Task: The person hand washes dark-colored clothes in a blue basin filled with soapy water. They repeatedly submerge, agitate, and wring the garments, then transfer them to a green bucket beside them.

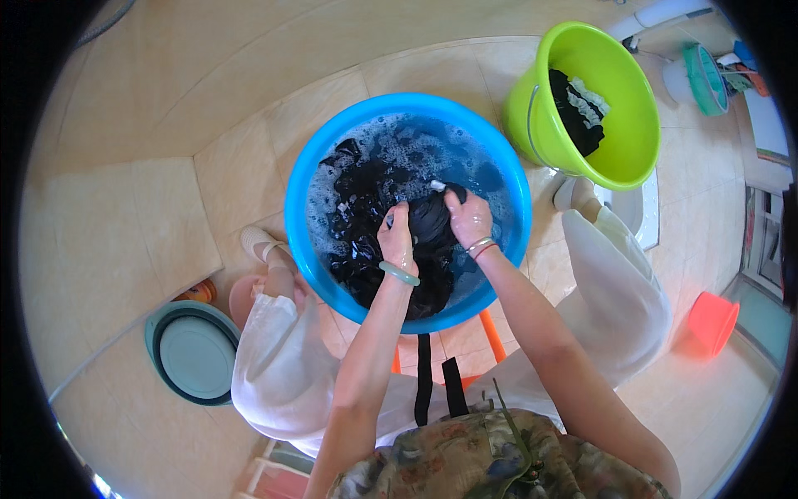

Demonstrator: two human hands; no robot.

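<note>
A round blue basin (301, 268) stands between my legs, filled with sudsy water. Wet black cloth (357, 195) fills its left and middle part, partly under the foam. My left hand (398, 241), with a pale green bangle at the wrist, is closed on a bunched black garment (431, 226) over the basin. The garment's right side is gripped by my right hand (470, 218), which wears a light bracelet and a red cord. A small white piece (437, 185) shows at the garment's upper edge. What kind of garment it is, I cannot tell.
A lime-green bucket (640, 125) with dark and pale cloth inside stands at the upper right, close to the basin. A grey-green folding basin (158, 349) lies at the left, a red tub (713, 324) at the right. A tiled wall (125, 224) borders the far left.
</note>
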